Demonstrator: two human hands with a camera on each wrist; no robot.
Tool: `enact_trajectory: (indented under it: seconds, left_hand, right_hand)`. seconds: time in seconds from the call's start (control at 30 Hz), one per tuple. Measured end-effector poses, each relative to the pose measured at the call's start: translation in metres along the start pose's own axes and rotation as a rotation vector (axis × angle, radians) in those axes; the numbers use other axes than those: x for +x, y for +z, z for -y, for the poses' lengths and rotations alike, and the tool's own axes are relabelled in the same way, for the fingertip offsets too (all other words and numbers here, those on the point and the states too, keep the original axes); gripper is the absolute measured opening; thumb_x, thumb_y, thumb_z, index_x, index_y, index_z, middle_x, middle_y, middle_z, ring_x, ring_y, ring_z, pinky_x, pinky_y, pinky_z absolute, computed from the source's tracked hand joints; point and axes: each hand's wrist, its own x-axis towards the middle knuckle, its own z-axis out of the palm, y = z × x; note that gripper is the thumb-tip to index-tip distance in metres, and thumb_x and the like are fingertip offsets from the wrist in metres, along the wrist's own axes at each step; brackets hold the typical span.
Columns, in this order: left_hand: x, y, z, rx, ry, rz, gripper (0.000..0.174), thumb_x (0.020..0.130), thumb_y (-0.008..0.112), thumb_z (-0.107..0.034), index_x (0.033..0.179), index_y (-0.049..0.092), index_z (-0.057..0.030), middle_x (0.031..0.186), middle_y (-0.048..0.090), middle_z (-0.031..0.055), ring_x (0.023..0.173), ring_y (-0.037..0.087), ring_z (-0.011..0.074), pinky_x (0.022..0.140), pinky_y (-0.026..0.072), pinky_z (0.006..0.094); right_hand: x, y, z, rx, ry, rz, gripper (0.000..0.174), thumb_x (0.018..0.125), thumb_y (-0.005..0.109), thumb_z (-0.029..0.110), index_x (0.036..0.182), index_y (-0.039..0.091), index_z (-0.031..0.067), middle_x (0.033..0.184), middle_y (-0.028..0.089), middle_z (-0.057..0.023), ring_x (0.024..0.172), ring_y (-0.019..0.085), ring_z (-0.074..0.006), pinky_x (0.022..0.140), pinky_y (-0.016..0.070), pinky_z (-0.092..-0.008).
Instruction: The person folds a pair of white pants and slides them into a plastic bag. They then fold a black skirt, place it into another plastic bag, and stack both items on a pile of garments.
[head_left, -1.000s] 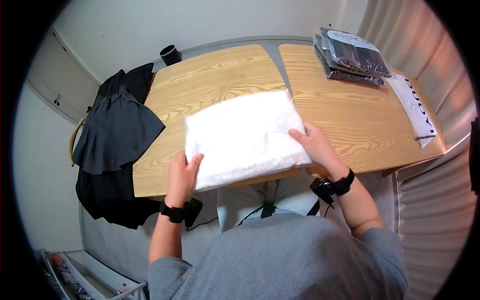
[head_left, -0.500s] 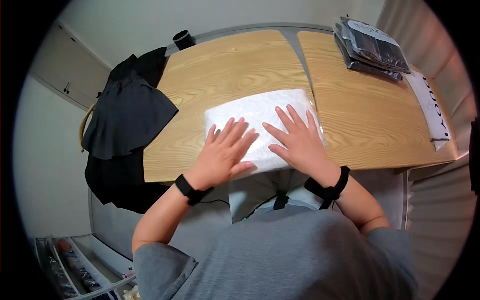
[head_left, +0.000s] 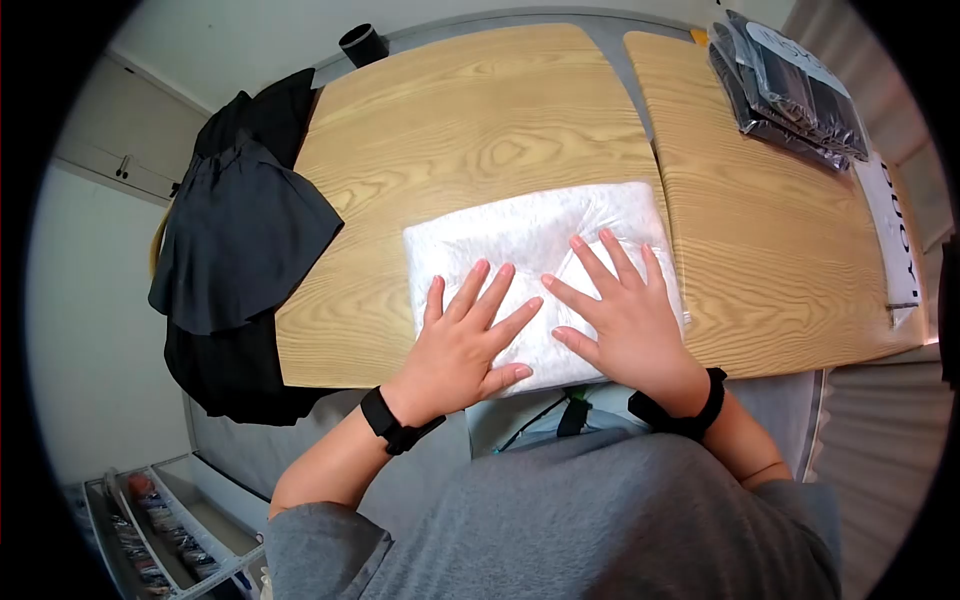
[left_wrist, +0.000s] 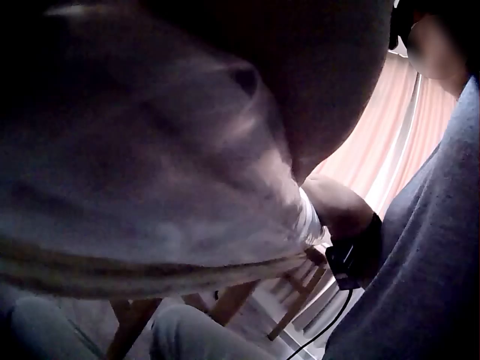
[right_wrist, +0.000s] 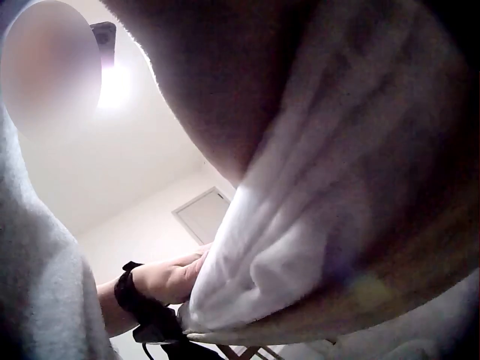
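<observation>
A flat white folded packet [head_left: 520,225], soft and slightly creased, lies at the front edge of the wooden table, with a clear glossy film at its right edge. My left hand [head_left: 465,335] rests on its front left part, palm down, fingers spread. Beside it, my right hand [head_left: 632,320] lies flat on the right half, also with straight, parted fingers. Seen close and dark in the left wrist view, the white packet [left_wrist: 172,202] fills the space under the hand. Its wrinkled side [right_wrist: 277,255] shows in the right wrist view.
Black plastic-bagged packs [head_left: 790,90] are stacked at the back right, near a white printed bag [head_left: 885,230]. A dark grey skirt [head_left: 240,230] and black clothing hang over a chair at left. A black bin [head_left: 363,45] stands behind the table [head_left: 480,120]; a divided rack [head_left: 165,530] is lower left.
Both hands first gripped the packet by its sides and held it up. It then came down onto the table, and the hands moved on top, fingers spread. They have since slid slightly toward the body.
</observation>
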Motion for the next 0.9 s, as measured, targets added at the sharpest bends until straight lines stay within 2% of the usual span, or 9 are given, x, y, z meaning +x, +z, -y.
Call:
enact_trajectory:
  seconds: [0.3,0.37,0.43,0.5,0.57,0.63,0.7,0.83,0.9]
  left_hand:
    - [-0.004,0.007,0.004,-0.008,0.047,-0.077,0.064,0.084,0.049,-0.054,0.138,0.039,-0.0217,0.149,0.021,0.016,0.137,0.016,0.0378,0.101,0.0137,0.0666]
    - [-0.011,0.0,0.011,-0.053,0.038,-0.03,0.061,0.085,0.054,-0.042,0.138,0.038,-0.0162,0.149,0.02,0.0159,0.138,0.015,0.0347,0.105,0.0171,0.0585]
    - [-0.023,0.012,0.03,-0.817,0.022,-0.347,0.062,0.081,0.063,-0.022,0.137,0.038,-0.0087,0.148,0.024,0.0163,0.136,0.023,0.0348,0.107,0.0237,0.0457]
    - [-0.047,0.004,0.027,-0.647,-0.171,-0.451,0.058,0.08,0.063,-0.008,0.133,0.04,-0.0027,0.143,0.032,0.0175,0.131,0.032,0.0331,0.104,0.0302,0.0362]
    - [-0.063,0.02,0.02,-0.73,-0.479,-0.536,0.054,0.084,0.06,-0.008,0.133,0.038,-0.0019,0.134,0.041,0.0171,0.123,0.042,0.0283,0.099,0.0365,0.0357]
    - [-0.069,0.039,0.016,-1.187,-0.618,-0.57,0.053,0.086,0.058,-0.008,0.133,0.035,0.0001,0.125,0.047,0.016,0.114,0.048,0.0226,0.095,0.0395,0.033]
    - [-0.064,0.046,0.015,-1.34,-0.617,-0.585,0.056,0.086,0.059,-0.008,0.134,0.032,0.0018,0.122,0.05,0.015,0.109,0.05,0.0201,0.093,0.0401,0.0313]
    - [-0.05,0.051,0.016,-1.188,-0.485,-0.573,0.06,0.085,0.06,-0.008,0.134,0.029,0.0056,0.12,0.051,0.0165,0.106,0.051,0.0208,0.091,0.0416,0.031]
    - [-0.047,0.05,0.013,-1.267,-0.596,-0.607,0.059,0.084,0.061,-0.009,0.132,0.03,0.0089,0.119,0.051,0.0187,0.103,0.053,0.0208,0.088,0.0436,0.0306]
  right_hand:
    - [-0.01,-0.002,-0.006,-0.006,-0.033,-0.049,0.049,0.08,0.061,0.044,0.123,0.057,0.0224,0.138,0.041,-0.013,0.131,0.031,-0.0348,0.102,0.0236,-0.0572]
    - [-0.017,-0.009,-0.013,0.155,-0.076,0.008,0.053,0.078,0.062,0.044,0.125,0.055,0.0207,0.139,0.039,-0.0153,0.133,0.027,-0.0374,0.106,0.0208,-0.0537]
    - [-0.029,-0.022,-0.023,0.246,-0.041,0.035,0.063,0.073,0.068,0.043,0.129,0.051,0.0194,0.142,0.034,-0.0172,0.134,0.023,-0.0389,0.108,0.0185,-0.0502]
    - [-0.048,-0.036,-0.029,0.356,0.084,0.033,0.077,0.066,0.076,0.039,0.133,0.045,0.0176,0.144,0.029,-0.02,0.134,0.024,-0.0394,0.109,0.019,-0.0481]
    - [-0.066,-0.032,-0.038,0.264,0.123,0.03,0.093,0.059,0.081,0.035,0.138,0.037,0.015,0.144,0.025,-0.0227,0.133,0.024,-0.041,0.108,0.0224,-0.0456]
    - [-0.081,-0.021,-0.055,0.444,0.189,0.036,0.098,0.059,0.081,0.034,0.14,0.031,0.0126,0.143,0.025,-0.025,0.13,0.027,-0.0431,0.106,0.0272,-0.0431]
    - [-0.085,-0.019,-0.052,0.365,0.15,0.001,0.1,0.06,0.081,0.033,0.141,0.028,0.0121,0.142,0.027,-0.0247,0.127,0.032,-0.044,0.105,0.0307,-0.0423]
    - [-0.082,-0.018,-0.043,0.429,0.204,0.005,0.09,0.063,0.079,0.027,0.139,0.033,0.0121,0.138,0.034,-0.0223,0.123,0.038,-0.0399,0.102,0.0337,-0.042]
    - [-0.078,-0.02,-0.046,0.464,0.224,-0.011,0.086,0.064,0.078,0.024,0.137,0.036,0.0121,0.136,0.037,-0.0213,0.122,0.04,-0.0382,0.101,0.0351,-0.0415]
